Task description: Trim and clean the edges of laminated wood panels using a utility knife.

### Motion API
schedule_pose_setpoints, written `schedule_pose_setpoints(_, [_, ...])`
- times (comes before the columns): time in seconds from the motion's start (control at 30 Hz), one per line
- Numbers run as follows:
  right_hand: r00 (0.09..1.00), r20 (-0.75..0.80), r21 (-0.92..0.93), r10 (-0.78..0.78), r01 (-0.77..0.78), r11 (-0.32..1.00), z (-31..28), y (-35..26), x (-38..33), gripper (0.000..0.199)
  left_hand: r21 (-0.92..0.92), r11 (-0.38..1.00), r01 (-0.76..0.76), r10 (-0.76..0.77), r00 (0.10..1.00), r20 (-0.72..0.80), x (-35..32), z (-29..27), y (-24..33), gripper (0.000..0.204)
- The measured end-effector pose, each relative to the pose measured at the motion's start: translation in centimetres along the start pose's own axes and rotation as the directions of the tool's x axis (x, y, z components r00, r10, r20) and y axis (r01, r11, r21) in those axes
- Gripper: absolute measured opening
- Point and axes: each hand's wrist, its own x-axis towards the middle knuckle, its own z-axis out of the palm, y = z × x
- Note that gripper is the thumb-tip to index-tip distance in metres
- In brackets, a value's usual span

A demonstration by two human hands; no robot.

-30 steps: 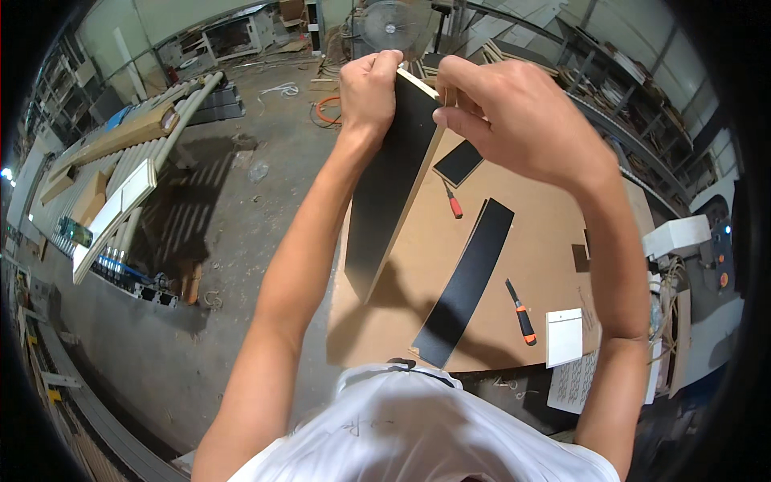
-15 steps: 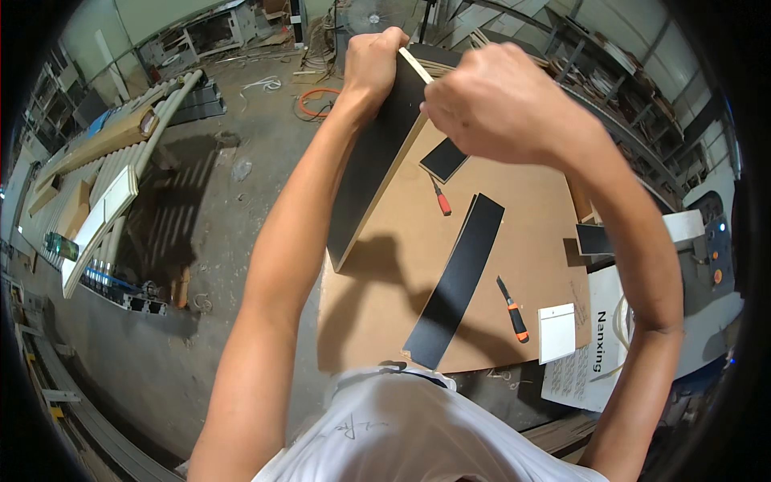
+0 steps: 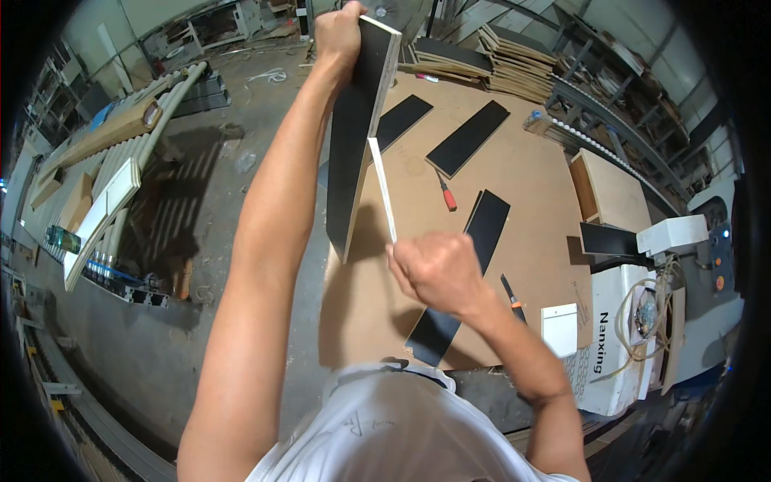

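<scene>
**Edge strip drawn down along the upright panel**

A long black rectangular panel with a pale core edge (image 3: 357,136) is held upright above the brown fibreboard worktable (image 3: 522,185), its lower corner just over the table's near-left area. The top end is clamped by the left hand (image 3: 339,32), whose fingers are closed around the upper corner. A thin pale edge strip (image 3: 383,189) runs from the panel's edge down to the right hand (image 3: 438,273), whose fingers are pinched shut on the strip's lower end.

Compared with a second ago, the right hand is no longer at the top of the panel beside the left hand; it is now well below, near the lower end, and the strip is separated from the edge over much of its length. From this it is judged that the strip is largely peeled away and only the upper part remains attached.

On the table, three further black panels (image 3: 468,138) lie flat, well apart. A red-handled tool (image 3: 446,193) lies between them, and an orange-handled knife (image 3: 512,299) lies near the right forearm. A white machine housing (image 3: 618,353) stands at the table's right.
</scene>
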Motion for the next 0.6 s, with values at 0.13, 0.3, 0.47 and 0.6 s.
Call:
schedule_pose_setpoints(0.13, [0.984,0.097,0.148,0.147,-0.160,0.976,1.9,-2.7,-6.8,0.025,-0.088,0.985,0.150,-0.154,0.987,-0.043,1.1,-1.8,-0.2,0.035])
schedule_pose_setpoints(0.3, [0.941,0.178,0.244,0.288,-0.325,0.914,4.6,-3.6,-14.4,0.022,-0.054,0.998,0.017,-0.021,0.997,-0.070,1.3,-2.0,-0.3,0.039])
schedule_pose_setpoints(0.47, [0.576,0.569,-0.050,0.588,-0.689,0.723,4.0,-0.8,-14.3,0.055,0.079,0.976,-0.203,0.205,0.979,-0.020,-2.8,-1.7,1.9,0.050])
schedule_pose_setpoints(0.6, [0.728,0.151,0.225,0.669,-0.684,0.694,2.6,2.1,-4.4,0.096,-0.001,0.981,-0.194,0.194,0.978,0.081,-5.4,-1.6,3.9,0.050])
